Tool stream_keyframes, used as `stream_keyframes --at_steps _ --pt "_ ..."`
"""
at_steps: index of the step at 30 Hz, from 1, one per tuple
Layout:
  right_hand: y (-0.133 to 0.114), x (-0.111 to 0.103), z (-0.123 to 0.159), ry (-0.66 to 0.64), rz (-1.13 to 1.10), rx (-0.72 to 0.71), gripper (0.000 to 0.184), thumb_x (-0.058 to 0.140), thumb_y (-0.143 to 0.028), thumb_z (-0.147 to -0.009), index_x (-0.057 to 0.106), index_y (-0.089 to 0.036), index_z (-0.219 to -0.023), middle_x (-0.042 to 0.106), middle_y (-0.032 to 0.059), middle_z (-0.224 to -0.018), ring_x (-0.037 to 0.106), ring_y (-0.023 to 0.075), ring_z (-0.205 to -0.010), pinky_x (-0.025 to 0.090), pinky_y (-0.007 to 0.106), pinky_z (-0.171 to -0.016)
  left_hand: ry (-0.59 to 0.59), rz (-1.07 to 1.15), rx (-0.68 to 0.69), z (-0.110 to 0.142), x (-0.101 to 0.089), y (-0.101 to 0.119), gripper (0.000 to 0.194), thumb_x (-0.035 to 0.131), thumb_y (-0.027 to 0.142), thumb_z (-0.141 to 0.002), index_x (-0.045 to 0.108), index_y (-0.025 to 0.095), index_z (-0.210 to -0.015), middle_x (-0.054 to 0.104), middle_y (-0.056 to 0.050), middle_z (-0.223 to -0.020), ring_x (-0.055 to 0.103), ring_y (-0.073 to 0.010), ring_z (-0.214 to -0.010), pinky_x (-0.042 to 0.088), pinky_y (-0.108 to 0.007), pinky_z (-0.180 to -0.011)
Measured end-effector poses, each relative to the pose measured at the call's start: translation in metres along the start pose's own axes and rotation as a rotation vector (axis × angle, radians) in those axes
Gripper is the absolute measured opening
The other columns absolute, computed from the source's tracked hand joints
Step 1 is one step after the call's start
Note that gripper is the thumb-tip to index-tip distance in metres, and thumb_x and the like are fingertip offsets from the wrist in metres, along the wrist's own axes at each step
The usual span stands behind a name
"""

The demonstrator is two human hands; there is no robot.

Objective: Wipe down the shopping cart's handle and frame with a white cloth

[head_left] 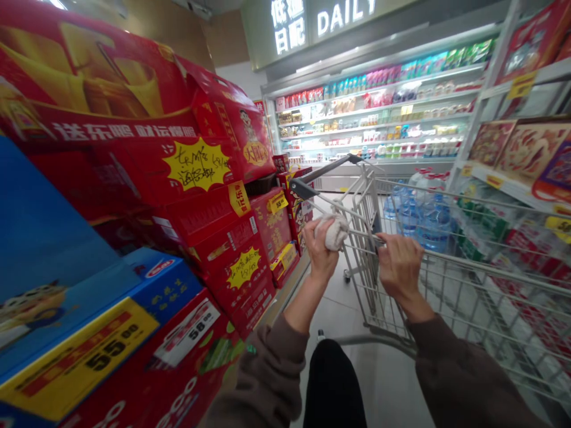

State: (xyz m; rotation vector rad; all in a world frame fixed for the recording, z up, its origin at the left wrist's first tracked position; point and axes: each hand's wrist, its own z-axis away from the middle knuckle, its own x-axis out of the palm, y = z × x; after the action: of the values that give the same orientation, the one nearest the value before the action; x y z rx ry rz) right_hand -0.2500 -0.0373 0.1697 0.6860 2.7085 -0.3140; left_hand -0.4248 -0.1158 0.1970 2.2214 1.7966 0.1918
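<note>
A metal shopping cart (pixel 439 279) stands in front of me, with its grey handle (pixel 328 172) reaching up to the left. My left hand (pixel 322 246) is closed around a crumpled white cloth (pixel 335 230), which lies against the cart's frame near the handle. To its right, my right hand (pixel 401 261) is wrapped round the upper wire rim of the cart. The fingertips of that hand are partly hidden behind the rim.
Stacked red gift boxes (pixel 214 232) with yellow price signs line the left. Bottled water (pixel 423 214) stands on the floor beyond the cart. A lit refrigerated shelf (pixel 375 125) spans the back, and a goods shelf (pixel 526 178) runs along the right.
</note>
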Motion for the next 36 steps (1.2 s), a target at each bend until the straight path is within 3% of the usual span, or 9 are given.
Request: stream_keyframes --at_steps 3,9,15,20,23,28,31,33,36 --pt "-0.001 -0.001 0.001 -0.004 0.006 0.006 0.03 0.035 -0.031 -0.099 0.059 -0.019 -0.113 0.066 0.0074 -0.097 0.053 0.0235 -0.089 0.032 0.04 -0.091 -0.028 -0.026 0.031 0.0 -0.01 -0.002 0.032 0.066 0.029 -0.089 0.065 0.024 -0.12 0.055 -0.01 -0.117 0.053 -0.0237 -0.112 0.047 -0.042 -0.099" --pt "-0.003 -0.005 0.003 0.006 0.021 0.012 0.028 0.037 -0.03 -0.099 0.058 -0.019 -0.113 0.067 0.0063 -0.096 0.053 0.023 -0.088 0.031 0.039 -0.091 0.034 -0.011 -0.078 -0.046 -0.024 -0.006 0.04 0.066 0.02 -0.082 0.062 0.022 -0.122 0.054 -0.009 -0.12 0.051 -0.0238 -0.12 0.044 -0.04 -0.106" --pt "-0.003 -0.008 0.006 0.032 0.028 -0.021 0.025 0.039 -0.03 -0.098 0.057 -0.019 -0.113 0.067 0.0065 -0.096 0.053 0.023 -0.088 0.031 0.04 -0.091 -0.069 -0.021 0.06 -0.027 -0.025 0.013 0.038 0.069 0.025 -0.082 0.065 0.023 -0.119 0.052 -0.01 -0.12 0.051 -0.0245 -0.117 0.046 -0.041 -0.103" --pt "-0.004 -0.014 0.009 0.034 0.008 -0.016 0.026 0.041 -0.029 -0.096 0.058 -0.02 -0.114 0.067 0.0075 -0.096 0.053 0.0238 -0.087 0.031 0.041 -0.091 0.076 -0.211 -0.017 -0.074 -0.043 0.026 0.041 0.07 0.02 -0.078 0.067 0.027 -0.118 0.048 -0.008 -0.115 0.049 -0.0252 -0.111 0.044 -0.043 -0.101" --pt "-0.007 -0.019 0.011 0.03 -0.011 -0.007 0.028 0.04 -0.03 -0.095 0.058 -0.02 -0.114 0.067 0.0076 -0.097 0.054 0.0241 -0.089 0.031 0.042 -0.092 -0.013 -0.335 -0.005 -0.088 -0.045 0.042 0.043 0.069 0.017 -0.077 0.068 0.03 -0.118 0.049 -0.008 -0.115 0.047 -0.0275 -0.11 0.043 -0.045 -0.099" --pt "-0.009 -0.023 0.013 0.033 -0.021 0.008 0.028 0.04 -0.03 -0.096 0.058 -0.018 -0.113 0.067 0.0078 -0.095 0.054 0.0244 -0.089 0.032 0.043 -0.093 -0.296 -0.407 0.225 -0.052 -0.034 0.083 0.05 0.073 0.017 -0.071 0.067 0.03 -0.119 0.052 -0.011 -0.122 0.045 -0.0335 -0.114 0.042 -0.05 -0.092" --pt "-0.007 -0.026 0.014 0.029 -0.015 -0.008 0.029 0.04 -0.031 -0.096 0.058 -0.018 -0.114 0.067 0.0084 -0.097 0.054 0.0243 -0.089 0.033 0.042 -0.092 -0.449 -0.408 0.376 -0.048 -0.035 0.091 0.046 0.072 0.018 -0.075 0.067 0.031 -0.119 0.055 -0.01 -0.123 0.044 -0.0336 -0.118 0.04 -0.051 -0.095" --pt "-0.006 -0.029 0.014 -0.002 -0.022 -0.007 0.029 0.04 -0.031 -0.096 0.058 -0.018 -0.115 0.067 0.0085 -0.099 0.054 0.0243 -0.091 0.033 0.042 -0.093 -0.421 -0.453 0.356 -0.063 -0.041 0.085 0.044 0.073 0.02 -0.075 0.067 0.032 -0.117 0.056 -0.01 -0.121 0.045 -0.0338 -0.115 0.04 -0.052 -0.093" --pt "-0.008 -0.033 0.013 -0.051 -0.043 0.005 0.03 0.04 -0.031 -0.097 0.057 -0.018 -0.117 0.066 0.0085 -0.101 0.054 0.0243 -0.092 0.032 0.043 -0.095 -0.282 -0.554 0.181 -0.089 -0.049 0.075 0.043 0.073 0.015 -0.072 0.07 0.031 -0.112 0.056 -0.011 -0.122 0.046 -0.0349 -0.111 0.041 -0.051 -0.088"
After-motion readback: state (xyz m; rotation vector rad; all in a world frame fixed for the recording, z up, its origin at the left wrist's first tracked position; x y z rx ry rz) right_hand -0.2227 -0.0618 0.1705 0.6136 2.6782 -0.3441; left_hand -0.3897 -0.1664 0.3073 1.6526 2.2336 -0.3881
